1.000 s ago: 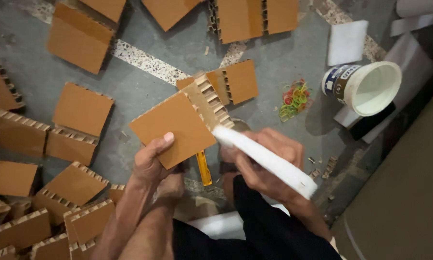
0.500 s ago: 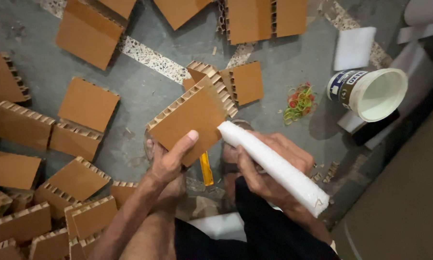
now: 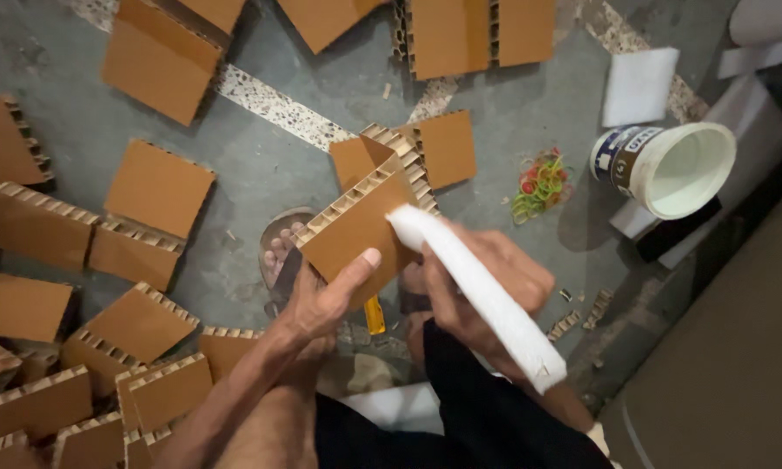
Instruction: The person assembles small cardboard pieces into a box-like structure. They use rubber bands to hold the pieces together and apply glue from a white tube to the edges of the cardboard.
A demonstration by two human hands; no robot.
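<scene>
Honeycomb cardboard piece (image 3: 356,227) sits mid-scene, tilted, gripped by left hand (image 3: 321,300), thumb across its face. Right hand (image 3: 473,291) wraps closed around white foam strip (image 3: 478,291), strip's far end touching the piece's edge. White tub (image 3: 673,167) far right, tipped, holding pale liquid. Rubber bands (image 3: 540,182) beside it.

The cardboard piece (image 3: 356,227) has tilted, corrugated edge now facing up.
</scene>
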